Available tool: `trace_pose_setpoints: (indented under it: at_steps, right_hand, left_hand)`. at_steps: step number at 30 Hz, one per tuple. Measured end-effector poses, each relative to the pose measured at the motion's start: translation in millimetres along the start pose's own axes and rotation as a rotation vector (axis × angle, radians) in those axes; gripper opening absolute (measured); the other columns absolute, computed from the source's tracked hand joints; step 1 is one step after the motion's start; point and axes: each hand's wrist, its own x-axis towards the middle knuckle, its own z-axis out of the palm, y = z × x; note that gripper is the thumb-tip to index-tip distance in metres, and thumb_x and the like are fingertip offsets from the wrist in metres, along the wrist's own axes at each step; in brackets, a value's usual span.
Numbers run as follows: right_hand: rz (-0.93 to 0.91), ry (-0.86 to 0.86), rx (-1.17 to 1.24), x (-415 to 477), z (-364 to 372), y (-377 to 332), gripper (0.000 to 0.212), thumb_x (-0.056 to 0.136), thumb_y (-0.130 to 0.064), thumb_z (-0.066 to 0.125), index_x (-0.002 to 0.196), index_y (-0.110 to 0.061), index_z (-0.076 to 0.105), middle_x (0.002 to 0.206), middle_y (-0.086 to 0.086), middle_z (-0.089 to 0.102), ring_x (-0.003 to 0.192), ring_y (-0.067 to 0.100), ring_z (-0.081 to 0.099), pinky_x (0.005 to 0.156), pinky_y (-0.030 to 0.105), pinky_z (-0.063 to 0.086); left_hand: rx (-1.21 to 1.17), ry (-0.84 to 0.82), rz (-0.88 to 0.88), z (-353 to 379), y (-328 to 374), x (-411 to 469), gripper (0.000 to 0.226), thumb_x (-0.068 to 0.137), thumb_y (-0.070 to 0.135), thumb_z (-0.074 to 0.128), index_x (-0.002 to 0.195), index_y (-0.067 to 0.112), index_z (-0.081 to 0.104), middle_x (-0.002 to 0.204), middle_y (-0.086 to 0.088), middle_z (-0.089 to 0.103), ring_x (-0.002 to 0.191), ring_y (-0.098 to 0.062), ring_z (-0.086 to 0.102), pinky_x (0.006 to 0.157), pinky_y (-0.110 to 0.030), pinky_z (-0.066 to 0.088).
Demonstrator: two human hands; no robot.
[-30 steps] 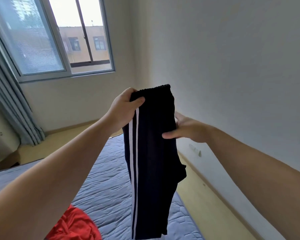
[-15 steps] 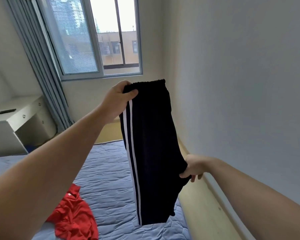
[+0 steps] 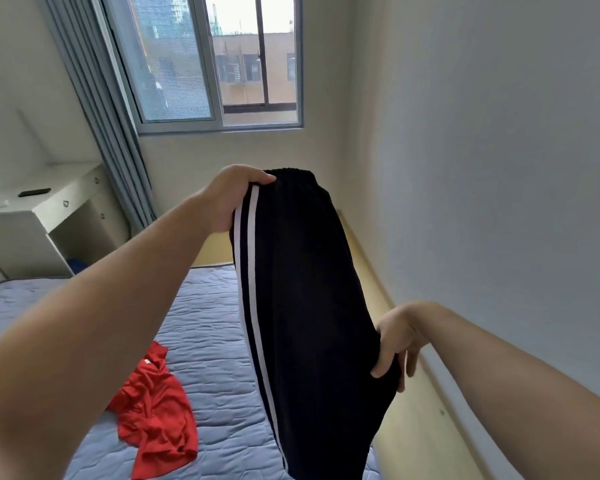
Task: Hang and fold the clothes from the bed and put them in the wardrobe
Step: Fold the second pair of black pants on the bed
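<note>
Bed (image 3: 205, 323): lies below at 6 o'clock, with the floor (image 3: 416, 431) at 5 o'clock, where a dropped garment would likely land.
Black trousers (image 3: 302, 306): hang in the air above the bed. The legs may slide apart.
Red garment (image 3: 156, 420): lies crumpled on the bed at 7 o'clock.
Left hand (image 3: 229, 199): fingers are curled round the waistband at 11 o'clock.
Right hand (image 3: 394, 337): thumb and fingers pinch the 4 o'clock edge. This light hold may slip.

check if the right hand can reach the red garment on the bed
Probably not: the right hand grips the black trousers, which hang between it and the red garment.
</note>
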Motion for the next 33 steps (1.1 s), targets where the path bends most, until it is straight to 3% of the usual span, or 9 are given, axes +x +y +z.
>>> trace_pose_setpoints:
  at_steps: [5,7,9,13,17,21,25,31,33]
  right_hand:
    - [0.031,0.028,0.028,30.0,-10.4,-4.3,0.037,0.092,-0.026,0.070,0.128,-0.022,0.064,0.114,0.000,0.075,0.101,0.026,0.074,0.086,0.035,0.056]
    - [0.041,0.043,0.050,45.1,-12.0,-3.7,0.034,0.090,-0.032,0.071,0.123,-0.026,0.066,0.109,-0.006,0.074,0.098,0.024,0.075,0.082,0.034,0.056]
    - [0.033,0.087,0.070,59.4,-20.0,-1.5,0.037,0.091,-0.036,0.068,0.127,-0.027,0.063,0.116,-0.006,0.071,0.095,0.023,0.076,0.080,0.032,0.057]
    - [-0.018,0.365,0.098,92.9,-70.6,7.7,0.038,0.096,-0.033,0.059,0.130,-0.015,0.056,0.122,0.004,0.064,0.082,0.026,0.077,0.066,0.029,0.056]
    - [-0.076,0.472,0.269,142.5,-148.1,6.7,0.029,0.096,-0.025,0.057,0.117,-0.004,0.057,0.102,0.013,0.074,0.075,0.030,0.077,0.057,0.031,0.057]
    - [-0.125,0.609,0.414,196.9,-242.3,-9.0,0.022,0.098,-0.024,0.060,0.101,-0.003,0.053,0.089,0.020,0.070,0.073,0.037,0.076,0.076,0.047,0.063]
    - [-0.272,0.762,0.370,226.5,-333.6,-27.3,0.027,0.098,-0.024,0.060,0.104,0.002,0.065,0.098,0.022,0.073,0.089,0.037,0.073,0.086,0.047,0.060]
    - [-0.363,0.917,0.279,228.3,-409.7,-34.4,0.028,0.097,-0.031,0.063,0.097,-0.006,0.075,0.095,0.010,0.074,0.088,0.030,0.069,0.074,0.034,0.057]
    - [-0.385,0.906,0.236,231.0,-417.5,-31.6,0.025,0.097,-0.032,0.063,0.096,-0.010,0.076,0.093,0.007,0.074,0.083,0.026,0.069,0.070,0.033,0.057]
  left_hand:
    - [0.021,0.013,-0.043,-15.7,-20.9,36.0,0.020,0.076,0.026,0.069,0.086,0.011,0.079,0.094,-0.010,0.075,0.078,-0.026,0.073,0.071,-0.037,0.061]
    - [0.019,0.011,-0.003,-19.6,-32.3,48.2,0.019,0.082,0.022,0.068,0.097,0.011,0.073,0.098,-0.010,0.073,0.083,-0.026,0.072,0.082,-0.041,0.059]
    - [0.092,0.006,0.067,-21.9,-36.7,62.3,0.012,0.090,0.016,0.067,0.100,0.011,0.071,0.093,-0.006,0.073,0.079,-0.020,0.070,0.079,-0.035,0.056]
    - [0.504,0.159,0.223,-24.0,-30.5,108.0,0.005,0.097,0.025,0.067,0.098,0.021,0.066,0.073,0.002,0.056,0.050,-0.006,0.046,0.046,-0.019,0.037]
    - [1.002,0.334,0.283,-33.9,-29.0,171.7,0.017,0.099,0.033,0.063,0.112,0.023,0.065,0.091,-0.001,0.066,0.068,-0.014,0.059,0.055,-0.024,0.045]
    - [0.876,0.500,0.263,-43.3,-29.0,236.7,0.012,0.100,0.017,0.062,0.112,0.014,0.062,0.099,-0.010,0.066,0.064,-0.021,0.069,0.042,-0.022,0.048]
    - [0.823,0.760,0.380,-48.3,-16.0,283.3,0.014,0.100,0.016,0.058,0.113,0.017,0.063,0.106,-0.001,0.066,0.088,-0.024,0.070,0.076,-0.038,0.061]
    - [0.692,0.928,0.515,-36.1,8.5,293.5,0.015,0.096,0.016,0.058,0.110,0.020,0.062,0.102,0.000,0.067,0.093,-0.022,0.069,0.085,-0.045,0.059]
    - [0.743,0.938,0.583,-28.3,4.9,284.5,0.017,0.092,0.018,0.058,0.109,0.017,0.062,0.097,0.002,0.066,0.090,-0.013,0.067,0.083,-0.034,0.057]
